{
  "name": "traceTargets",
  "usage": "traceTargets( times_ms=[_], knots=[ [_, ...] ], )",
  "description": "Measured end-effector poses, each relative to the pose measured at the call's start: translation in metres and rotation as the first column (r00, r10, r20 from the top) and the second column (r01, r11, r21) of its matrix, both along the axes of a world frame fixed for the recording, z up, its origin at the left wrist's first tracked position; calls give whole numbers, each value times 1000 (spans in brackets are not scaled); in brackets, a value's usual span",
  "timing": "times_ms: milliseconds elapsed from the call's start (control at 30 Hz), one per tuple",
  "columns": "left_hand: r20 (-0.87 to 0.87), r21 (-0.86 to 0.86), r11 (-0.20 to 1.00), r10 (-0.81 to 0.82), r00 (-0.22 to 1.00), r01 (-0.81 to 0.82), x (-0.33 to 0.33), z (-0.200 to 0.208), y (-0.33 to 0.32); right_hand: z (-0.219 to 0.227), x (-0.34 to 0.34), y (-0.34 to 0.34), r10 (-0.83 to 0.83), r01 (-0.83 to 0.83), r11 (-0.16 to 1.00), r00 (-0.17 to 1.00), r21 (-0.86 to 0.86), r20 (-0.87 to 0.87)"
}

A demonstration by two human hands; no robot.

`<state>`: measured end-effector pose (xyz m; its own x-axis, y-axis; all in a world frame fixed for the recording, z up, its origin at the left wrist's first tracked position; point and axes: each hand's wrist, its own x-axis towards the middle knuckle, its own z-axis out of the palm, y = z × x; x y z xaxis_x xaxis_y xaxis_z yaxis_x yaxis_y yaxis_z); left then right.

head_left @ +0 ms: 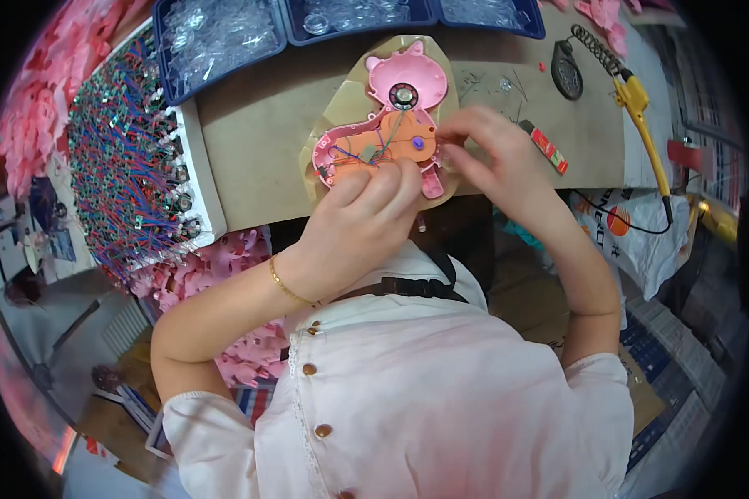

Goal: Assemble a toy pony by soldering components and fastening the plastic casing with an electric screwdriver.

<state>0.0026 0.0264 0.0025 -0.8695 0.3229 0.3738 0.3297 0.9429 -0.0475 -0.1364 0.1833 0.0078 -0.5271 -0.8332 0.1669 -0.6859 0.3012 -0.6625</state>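
Curling my left hand on a pink shell, grip unclear, right hand narrowly parted; printed bag at right, clear parts in blue trays up top

I curl my left hand, knuckles upward, while my right hand arches with fingers pointing left.

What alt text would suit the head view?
A person's left hand and right hand work at an open pink animal-shaped shell with orange parts and wires. Blue trays of clear pieces sit beyond; circuit boards lie left.
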Motion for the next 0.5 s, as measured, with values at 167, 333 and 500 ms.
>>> traceTargets(
  times_ms=[167,333,500],
  knots=[
    [60,105,994,-21,998,14,-2,0,-2,11,-11,0,44,-47,998,995,36,92],
    [-7,192,981,-5,1000,7,-2,-4,-4,15,-6,-3,132,-139,990,883,18,-451],
    [-63,159,987,9,998,1,-4,-6,-1,-3,-8,2,116,-126,992,950,-15,-290]
  ],
)
